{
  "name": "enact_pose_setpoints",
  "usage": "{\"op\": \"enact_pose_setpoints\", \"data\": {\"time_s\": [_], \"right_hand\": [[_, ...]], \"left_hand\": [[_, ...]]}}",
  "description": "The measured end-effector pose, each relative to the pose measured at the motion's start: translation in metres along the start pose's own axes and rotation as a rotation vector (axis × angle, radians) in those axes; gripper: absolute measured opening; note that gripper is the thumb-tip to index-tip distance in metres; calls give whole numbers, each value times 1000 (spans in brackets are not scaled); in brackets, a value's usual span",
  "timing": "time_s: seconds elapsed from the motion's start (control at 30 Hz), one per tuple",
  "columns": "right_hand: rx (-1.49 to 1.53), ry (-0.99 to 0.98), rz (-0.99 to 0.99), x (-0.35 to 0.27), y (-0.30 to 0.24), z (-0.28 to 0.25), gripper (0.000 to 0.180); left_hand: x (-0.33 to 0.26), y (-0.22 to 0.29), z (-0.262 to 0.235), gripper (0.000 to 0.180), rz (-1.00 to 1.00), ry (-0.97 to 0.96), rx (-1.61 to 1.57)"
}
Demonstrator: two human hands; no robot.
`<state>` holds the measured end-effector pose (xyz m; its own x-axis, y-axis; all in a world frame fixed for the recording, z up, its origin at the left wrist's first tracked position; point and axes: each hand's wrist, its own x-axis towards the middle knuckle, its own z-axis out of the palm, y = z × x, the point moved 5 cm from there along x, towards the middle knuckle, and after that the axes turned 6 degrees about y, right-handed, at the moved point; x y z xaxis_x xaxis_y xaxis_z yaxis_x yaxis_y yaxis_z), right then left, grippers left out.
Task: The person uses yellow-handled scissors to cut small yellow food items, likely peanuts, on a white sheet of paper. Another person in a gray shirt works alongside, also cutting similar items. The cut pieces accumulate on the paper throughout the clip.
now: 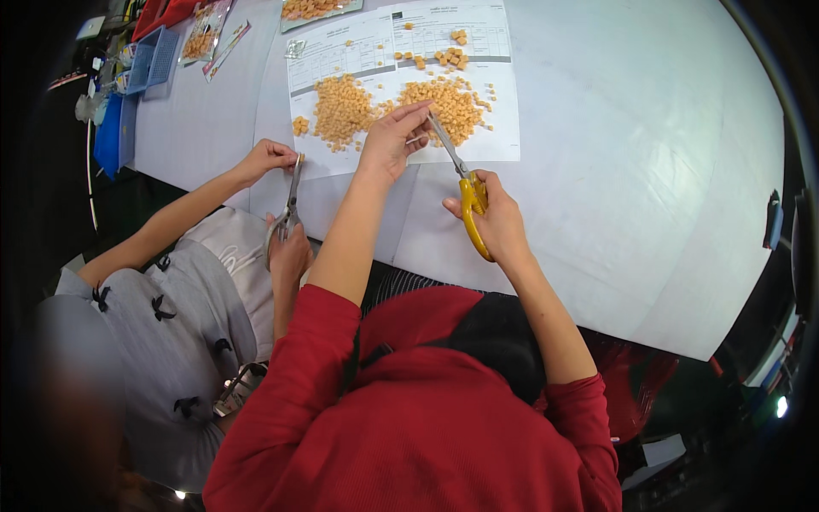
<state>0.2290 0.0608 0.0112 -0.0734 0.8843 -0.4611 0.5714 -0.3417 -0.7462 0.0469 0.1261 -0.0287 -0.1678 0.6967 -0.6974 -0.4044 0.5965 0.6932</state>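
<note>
Scissors with yellow handles (474, 218) are gripped in my right hand (502, 218), their blades pointing up and to the left. At the blade tips, my left hand (394, 143) pinches its thumb and fingers together; whatever is between them is too small to make out. Just beyond lies a heap of small orange cubes (448, 107) on a printed paper sheet (503, 141). Several larger orange cubes (452, 58) sit higher on the same sheet. To the left, a second heap of small cubes (341, 111) lies on another sheet (300, 154).
At my left, a co-worker's hands (271, 158) hold grey scissors (290, 205) near the table edge. Clear packages with orange pieces (205, 34) lie at the far left beside a blue basket (153, 60). The white table (648, 171) stretches to the right.
</note>
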Motion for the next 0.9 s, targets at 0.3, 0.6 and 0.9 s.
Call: {"op": "enact_pose_setpoints", "data": {"time_s": [0.3, 0.6, 0.9], "right_hand": [[-64, -37, -19, -47, -18, 73, 64], [-64, -67, 9, -68, -16, 87, 64], [-79, -96, -15, -76, -8, 93, 68]], "left_hand": [[-35, -31, -90, 26, -126, 12, -299], [-52, -51, -111, 31, -208, -101, -499], [-54, -65, -125, 28, -153, -97, -454]]}}
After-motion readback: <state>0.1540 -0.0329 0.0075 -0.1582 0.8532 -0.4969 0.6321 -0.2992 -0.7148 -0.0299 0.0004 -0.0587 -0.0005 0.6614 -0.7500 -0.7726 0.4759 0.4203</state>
